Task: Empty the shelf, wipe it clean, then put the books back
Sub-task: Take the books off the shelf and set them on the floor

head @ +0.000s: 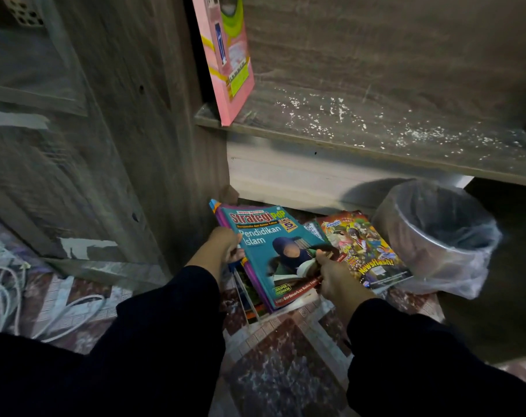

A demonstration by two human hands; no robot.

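Teal workbook (273, 254) tops a stack of books (249, 299) on the floor under the dusty shelf (376, 127); the loose stack could slide or fan apart if lifted unevenly. Left hand (225, 242) curls around its left edge, right hand (335, 276) pinches the lower right corner beside a comic (367, 248).

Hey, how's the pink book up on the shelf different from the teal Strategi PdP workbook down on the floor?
The pink book stands nearly upright, leaning, on the dusty shelf; the teal Strategi PdP workbook lies tilted on a stack on the floor. Nothing touches the pink book, while the left hand grips the teal workbook's left edge and the right hand holds its lower right. Both are thin softcovers.
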